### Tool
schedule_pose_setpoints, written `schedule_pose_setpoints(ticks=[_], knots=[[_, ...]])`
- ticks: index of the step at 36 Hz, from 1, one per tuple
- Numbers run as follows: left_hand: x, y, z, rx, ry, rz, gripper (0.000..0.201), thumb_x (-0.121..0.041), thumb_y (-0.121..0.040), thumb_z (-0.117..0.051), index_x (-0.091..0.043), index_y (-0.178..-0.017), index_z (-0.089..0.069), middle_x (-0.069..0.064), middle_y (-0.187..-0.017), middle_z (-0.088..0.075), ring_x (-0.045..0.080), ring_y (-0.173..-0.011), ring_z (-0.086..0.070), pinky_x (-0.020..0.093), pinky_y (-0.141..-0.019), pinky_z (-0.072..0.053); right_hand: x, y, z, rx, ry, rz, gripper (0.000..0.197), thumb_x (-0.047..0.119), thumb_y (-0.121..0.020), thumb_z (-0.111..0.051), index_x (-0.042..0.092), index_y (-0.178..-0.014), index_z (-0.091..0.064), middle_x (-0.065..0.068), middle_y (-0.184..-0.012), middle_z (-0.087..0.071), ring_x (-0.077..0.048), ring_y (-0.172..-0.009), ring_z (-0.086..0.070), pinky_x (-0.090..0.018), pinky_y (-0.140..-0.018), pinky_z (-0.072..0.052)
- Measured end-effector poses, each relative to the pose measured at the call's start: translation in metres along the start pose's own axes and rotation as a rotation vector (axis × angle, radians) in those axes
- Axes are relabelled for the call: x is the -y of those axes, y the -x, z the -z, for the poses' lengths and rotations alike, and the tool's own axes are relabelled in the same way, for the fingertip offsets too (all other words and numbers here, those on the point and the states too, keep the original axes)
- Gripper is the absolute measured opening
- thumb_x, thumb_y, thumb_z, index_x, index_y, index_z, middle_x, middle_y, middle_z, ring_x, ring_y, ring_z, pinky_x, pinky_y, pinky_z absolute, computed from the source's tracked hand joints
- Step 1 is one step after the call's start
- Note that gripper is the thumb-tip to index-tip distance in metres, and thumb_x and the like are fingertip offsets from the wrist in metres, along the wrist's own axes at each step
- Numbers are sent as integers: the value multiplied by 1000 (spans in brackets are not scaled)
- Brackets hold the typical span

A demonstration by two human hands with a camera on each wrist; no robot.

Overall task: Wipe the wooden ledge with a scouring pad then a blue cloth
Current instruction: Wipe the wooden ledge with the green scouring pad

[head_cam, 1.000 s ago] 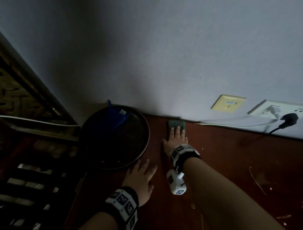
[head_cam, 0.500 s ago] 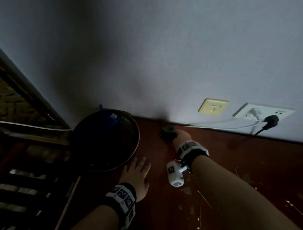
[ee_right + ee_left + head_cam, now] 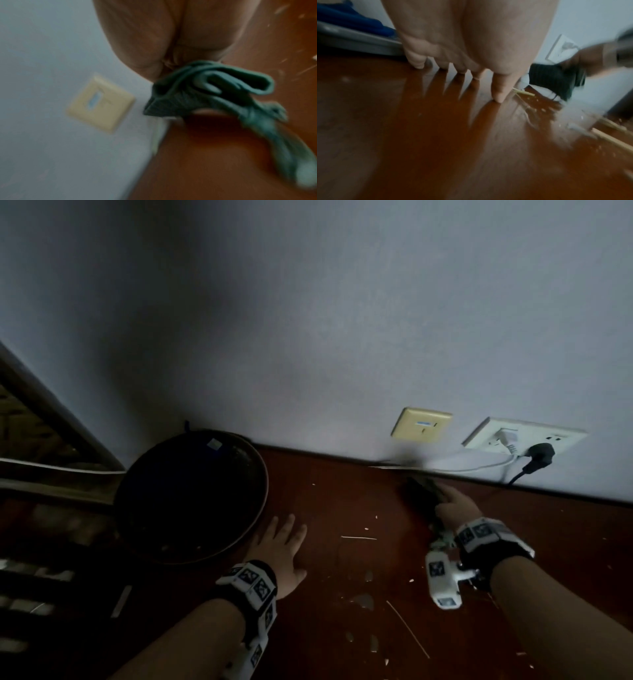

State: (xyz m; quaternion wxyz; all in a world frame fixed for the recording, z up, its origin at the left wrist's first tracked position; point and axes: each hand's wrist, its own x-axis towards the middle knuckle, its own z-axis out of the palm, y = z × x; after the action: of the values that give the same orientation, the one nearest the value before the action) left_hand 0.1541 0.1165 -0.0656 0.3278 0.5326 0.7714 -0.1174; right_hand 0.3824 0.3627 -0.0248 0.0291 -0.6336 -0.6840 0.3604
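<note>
gripping blurred scouring pad [image 3: 211, 92], right hand [image 3: 455, 505] fingers hidden

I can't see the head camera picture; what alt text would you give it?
A person's right hand grips a crumpled green scouring pad on a reddish wooden ledge, near the wall below two wall plates. The left hand rests flat on the wood beside a round dark basin. Pale splinters and crumbs dot the ledge.
</note>
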Motion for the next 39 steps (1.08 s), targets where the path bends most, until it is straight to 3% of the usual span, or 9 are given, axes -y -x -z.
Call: schedule_pose_setpoints(ticks=[3, 9, 20, 24, 28, 31, 33, 37, 39], knots=[[7, 1, 5, 37, 13, -33, 82, -49, -96, -47, -36, -153, 10, -9, -159, 24, 21, -148, 17, 45, -121, -8, -4, -6, -31, 173, 304, -2, 79, 22, -90, -58, 20, -151, -9, -5, -160, 2, -32, -145, -7, -36, -114, -18], [13, 5, -1, 21, -26, -74, 84, -49, -95, -48, -36, -153, 12, -9, -159, 25, 21, -148, 18, 44, -121, -4, 15, 0, -74, 177, 559, 86, 76, 58, -92, -40, 34, -150, 3, 2, -158, 18, -34, -144, 14, -49, -116, -3], [17, 6, 1, 14, 17, -113, 83, -44, -95, -51, -36, -153, 8, -9, -160, 22, 21, -148, 19, 44, -121, -2, 62, 13, -118, 330, 621, 571, 61, 23, -97, -43, 44, -147, -14, 12, -158, 6, -26, -146, 11, -46, -117, -2], [18, 4, 0, 17, 27, -118, 83, -45, -95, -51, -36, -154, 7, -9, -160, 22, 21, -148, 19, 43, -120, -2, 48, 19, -111, 432, 484, 790, 58, 3, -88, -55, 28, -140, -43, 13, -152, -18, -13, -143, -7, -24, -116, -4], [20, 3, 0, 25, 27, -125, 82, -46, -96, -49, -36, -153, 8, -9, -160, 22, 21, -148, 19, 43, -120, -2, 47, 18, -93, 402, -166, 497, 44, -19, -80, -53, 15, -92, -77, -5, -123, -58, -16, -110, -59, -26, -105, -41], [20, 3, -1, 19, 22, -124, 82, -46, -96, -49, -37, -153, 9, -9, -160, 23, 21, -147, 20, 44, -121, -1, 51, 9, -71, 261, -378, 298, 46, -21, -83, -43, 14, -88, -72, -8, -113, -64, -15, -95, -60, -8, -78, -47], [19, 4, -2, 12, 14, -122, 82, -46, -96, -49, -37, -153, 9, -9, -160, 23, 21, -147, 20, 44, -120, -1, 51, 1, -60, 159, -458, 230, 48, -20, -83, -38, 15, -87, -70, -9, -113, -65, -23, -90, -63, -20, -76, -52], [20, 3, -2, 12, 25, -125, 82, -46, -96, -49, -38, -153, 10, -10, -159, 23, 21, -147, 20, 43, -120, 1, 45, -8, -68, 179, 50, 284, 57, -6, -85, -45, 25, -131, -54, -11, -136, -52, -27, -117, -54, -27, -97, -42], [21, 3, 0, 19, 26, -133, 81, -46, -96, -48, -38, -153, 9, -10, -159, 23, 21, -147, 20, 44, -119, 0, 45, -5, -78, 383, 356, 332, 65, 6, -90, -49, 22, -148, -25, -7, -157, -17, -29, -144, -17, -34, -114, -18]])
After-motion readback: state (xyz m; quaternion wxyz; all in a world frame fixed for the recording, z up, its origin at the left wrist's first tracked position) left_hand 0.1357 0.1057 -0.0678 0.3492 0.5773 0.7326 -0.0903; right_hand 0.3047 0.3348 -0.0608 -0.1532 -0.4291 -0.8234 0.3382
